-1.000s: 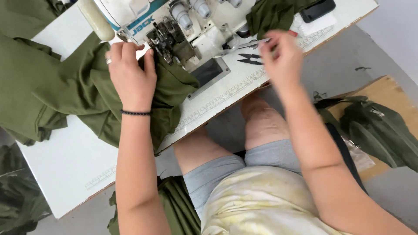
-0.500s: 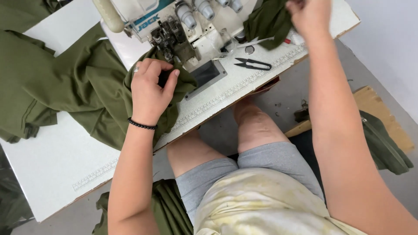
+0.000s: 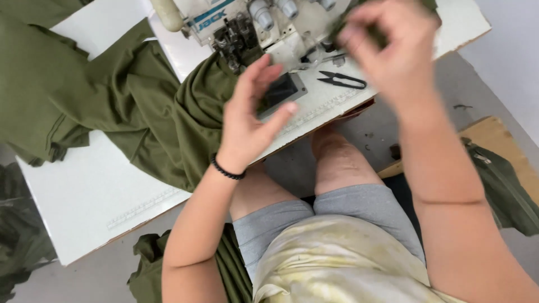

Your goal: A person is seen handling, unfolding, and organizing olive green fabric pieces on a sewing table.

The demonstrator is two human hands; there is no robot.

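My left hand is lifted off the table with its fingers spread and holds nothing. It hovers over the edge of a large olive fabric spread across the white table, just in front of the white sewing machine. My right hand is raised and blurred at the upper right. Its fingers pinch a small piece of olive cloth above the machine's right side. Black thread snips lie on the table below that hand.
A black plate sits in the table beside the needle area. More olive cloth lies on the floor and on a wooden bench at the right. My knees are under the table's edge.
My left hand has lifted off the olive fabric and opened. My right hand has come back from the far pile toward me with a piece of olive cloth.
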